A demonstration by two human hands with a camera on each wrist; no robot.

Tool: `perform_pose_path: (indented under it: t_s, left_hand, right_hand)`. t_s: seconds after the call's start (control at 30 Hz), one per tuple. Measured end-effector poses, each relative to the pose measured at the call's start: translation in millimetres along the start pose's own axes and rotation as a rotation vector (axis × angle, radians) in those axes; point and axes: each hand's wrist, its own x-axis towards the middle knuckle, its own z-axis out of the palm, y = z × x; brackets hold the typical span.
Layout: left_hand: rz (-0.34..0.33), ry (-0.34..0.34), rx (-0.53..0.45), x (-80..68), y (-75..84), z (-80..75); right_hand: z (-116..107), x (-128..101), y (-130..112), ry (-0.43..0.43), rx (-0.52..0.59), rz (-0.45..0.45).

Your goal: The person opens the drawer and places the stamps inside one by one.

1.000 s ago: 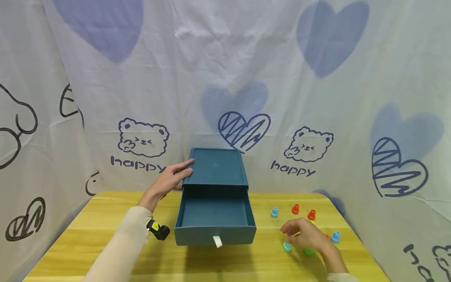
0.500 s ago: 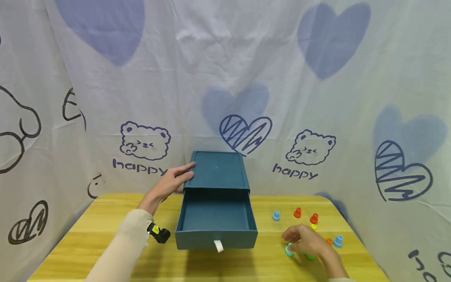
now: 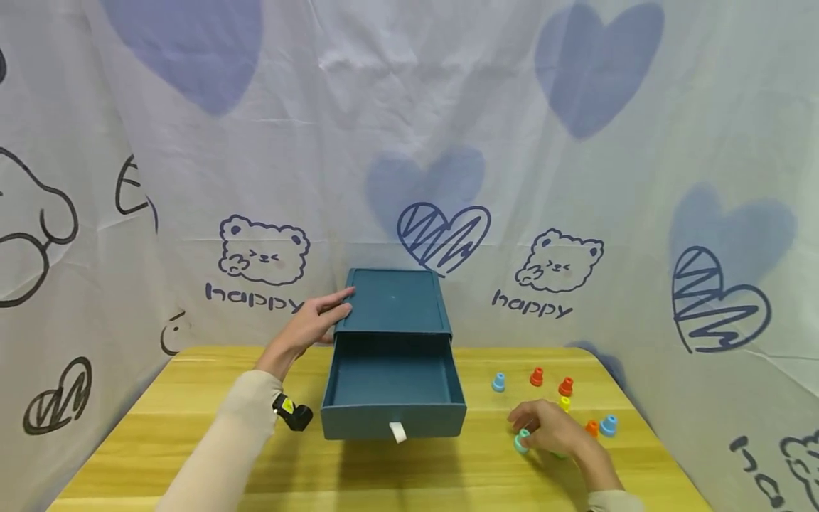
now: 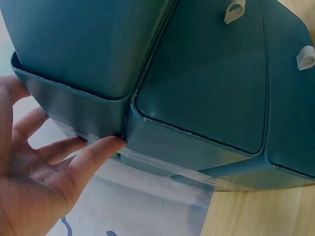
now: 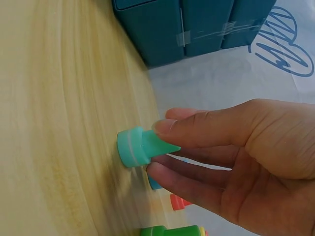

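In the head view, a dark teal drawer box (image 3: 393, 302) stands mid-table with its top drawer (image 3: 393, 421) pulled out; the drawer holds nothing visible. My left hand (image 3: 310, 328) rests against the box's left side, fingers extended over its top edge. Seen from the left wrist, the thumb (image 4: 101, 153) touches the side by the seam between two drawers. My right hand (image 5: 236, 152) has thumb and fingers around the narrow neck of a mint-green plastic piece (image 5: 133, 146) with a wide round base. That piece is at the tabletop, right of the drawer.
Similar small pieces lie around the right hand: light blue (image 3: 498, 382), red (image 3: 537, 377), another red (image 3: 566, 387), yellow (image 3: 564, 404), orange (image 3: 591, 428) and blue (image 3: 608, 426). A green piece (image 5: 170, 231) is mostly hidden under the hand. A printed curtain hangs behind the table (image 3: 211, 370).
My right thumb and fingers have come down around the mint-green piece's neck. The left hand stays on the box. The view shifts slightly.
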Motion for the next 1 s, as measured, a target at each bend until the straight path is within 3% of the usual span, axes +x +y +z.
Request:
perform_pose_path:
  t_s: [0.37,0.6,1.0]
  left_hand:
    - [0.005,0.043,0.017,5.6,-0.9,5.2]
    - [0.003,0.041,0.017,2.7,-1.8,4.6]
    - [0.005,0.042,-0.002,-2.1,-0.9,3.9]
  right_hand:
    - [-1.5,-0.2,5.6,-0.001,0.034,-0.024]
    - [-0.5,1.2,5.0,-0.038,0.058,0.005]
    - [2.8,0.8,3.6,-0.021,0.022,0.019]
